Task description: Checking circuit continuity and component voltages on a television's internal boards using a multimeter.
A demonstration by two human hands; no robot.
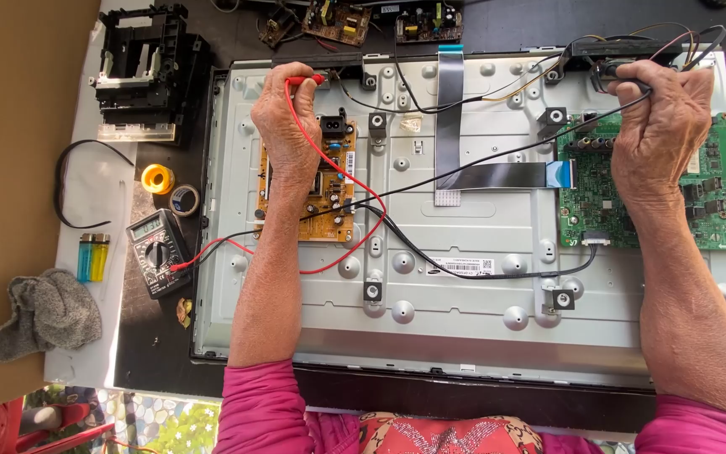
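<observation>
My left hand (283, 113) is closed around the red multimeter probe (306, 81), its tip pointing right at the far edge of the tan power-supply circuit board (329, 189), which is on the left part of the opened television's silver metal back panel (464, 269). The probe's red lead (361, 240) loops down across that board and runs left to the black digital multimeter (158, 252) on the dark table beside the panel. My right hand (661, 134) is clenched around the black probe (613, 77) at the far right corner, above the green main circuit board (657, 202). Its black lead (464, 164) crosses the panel diagonally towards the meter. My hands are well apart. Left of the meter lie two lighters (92, 256), a grey cloth (44, 311) and a yellow solder spool (158, 178).
</observation>
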